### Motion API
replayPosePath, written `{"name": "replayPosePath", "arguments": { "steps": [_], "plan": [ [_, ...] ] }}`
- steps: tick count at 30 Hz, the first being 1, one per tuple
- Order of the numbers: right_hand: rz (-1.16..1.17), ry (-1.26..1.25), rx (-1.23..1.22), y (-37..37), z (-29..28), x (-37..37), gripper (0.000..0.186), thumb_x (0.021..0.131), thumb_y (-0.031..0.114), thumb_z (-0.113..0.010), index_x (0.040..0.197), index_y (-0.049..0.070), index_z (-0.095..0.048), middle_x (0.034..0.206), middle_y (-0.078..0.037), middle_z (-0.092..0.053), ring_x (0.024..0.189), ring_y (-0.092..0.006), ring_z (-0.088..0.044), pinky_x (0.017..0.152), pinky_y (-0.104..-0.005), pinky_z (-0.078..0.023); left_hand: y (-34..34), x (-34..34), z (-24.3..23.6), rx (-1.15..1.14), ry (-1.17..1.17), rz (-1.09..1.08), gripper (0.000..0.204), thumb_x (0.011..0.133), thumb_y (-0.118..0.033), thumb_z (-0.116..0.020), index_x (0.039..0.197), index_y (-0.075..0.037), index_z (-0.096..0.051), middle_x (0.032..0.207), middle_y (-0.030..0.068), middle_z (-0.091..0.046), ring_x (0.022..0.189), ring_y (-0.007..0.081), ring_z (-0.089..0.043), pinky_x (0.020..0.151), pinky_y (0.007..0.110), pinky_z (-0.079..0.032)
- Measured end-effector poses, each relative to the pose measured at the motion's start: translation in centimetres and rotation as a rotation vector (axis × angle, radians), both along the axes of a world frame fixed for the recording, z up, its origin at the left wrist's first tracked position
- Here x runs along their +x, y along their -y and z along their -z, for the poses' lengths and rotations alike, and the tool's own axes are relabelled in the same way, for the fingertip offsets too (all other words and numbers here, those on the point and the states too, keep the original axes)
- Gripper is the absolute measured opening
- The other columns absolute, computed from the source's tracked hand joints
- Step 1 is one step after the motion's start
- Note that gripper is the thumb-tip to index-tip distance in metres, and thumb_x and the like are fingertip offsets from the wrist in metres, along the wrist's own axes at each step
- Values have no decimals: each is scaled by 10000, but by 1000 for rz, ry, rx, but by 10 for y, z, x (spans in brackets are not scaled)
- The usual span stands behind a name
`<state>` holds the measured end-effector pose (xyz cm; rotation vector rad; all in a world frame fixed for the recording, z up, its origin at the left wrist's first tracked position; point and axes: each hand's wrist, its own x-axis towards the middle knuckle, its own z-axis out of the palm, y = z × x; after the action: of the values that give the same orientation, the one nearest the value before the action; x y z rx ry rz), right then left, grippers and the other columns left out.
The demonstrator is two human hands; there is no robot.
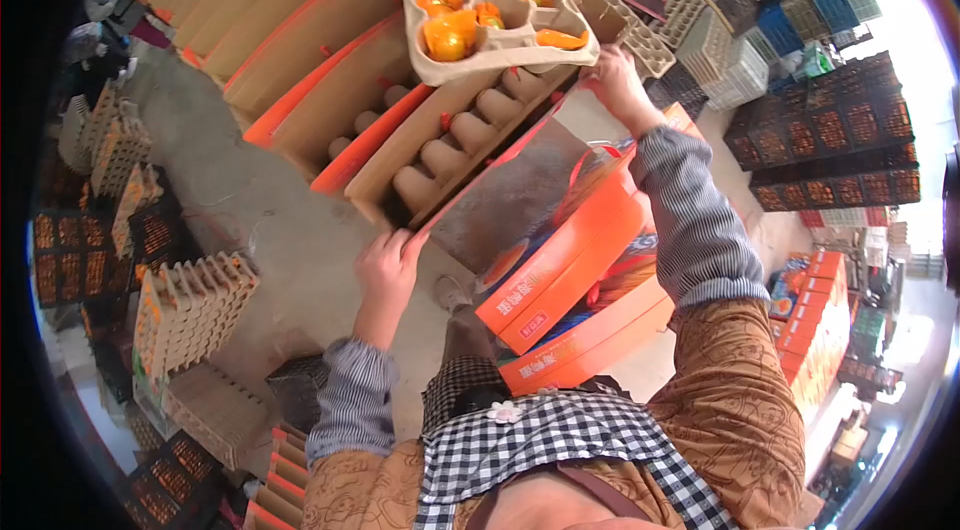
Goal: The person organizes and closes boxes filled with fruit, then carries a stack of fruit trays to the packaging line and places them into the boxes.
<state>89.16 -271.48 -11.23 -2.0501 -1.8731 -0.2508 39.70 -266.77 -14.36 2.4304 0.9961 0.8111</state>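
A row of open cardboard boxes with orange edges stands before me. The nearest box (378, 192) has a grey-brown moulded pulp tray (470, 133) with rounded bumps inside. My left hand (387, 268) is closed on the near left corner of this box. At the other end of the same edge, my right hand (620, 90) grips it with bent fingers. Above the box's far part sits another pulp tray (465, 62), its cups holding several round things wrapped in orange film (450, 34). Part of that tray is cut off by the top of the view.
Against my legs lean two orange printed boxes (590, 330). Stacked egg trays (195, 310) stand at left on the floor. Black crates of orange things (825, 135) are piled at right, with more orange boxes (815, 320) below them.
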Motion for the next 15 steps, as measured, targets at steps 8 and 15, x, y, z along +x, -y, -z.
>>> {"name": "replayPosePath", "arguments": {
  "steps": [8, 15],
  "plan": [
    [5, -427, 124, 112, -32, -71, 475, 742, -28, -835, 1189, 70, -707, 1388, -140, -635, 1337, -346, -583, 1093, -418, -503, 40, -80, -23, -371, -47, 23, 118, 915, -122, -787, 973, -34, -734, 846, 127, -644, 751, 315, -638, 652, 417, -513],
    [63, -912, 42, 146, 19, 76, 502, 926, 81, -787, 1381, 13, -585, 1237, -83, -683, 1131, -190, -676, 970, -332, -567, 66, -65, -21, -96, -30, -225, 272, 1024, -86, -686, 1283, -6, -692, 1160, 146, -670, 1114, 282, -664, 928, 373, -552]
  ]
}}
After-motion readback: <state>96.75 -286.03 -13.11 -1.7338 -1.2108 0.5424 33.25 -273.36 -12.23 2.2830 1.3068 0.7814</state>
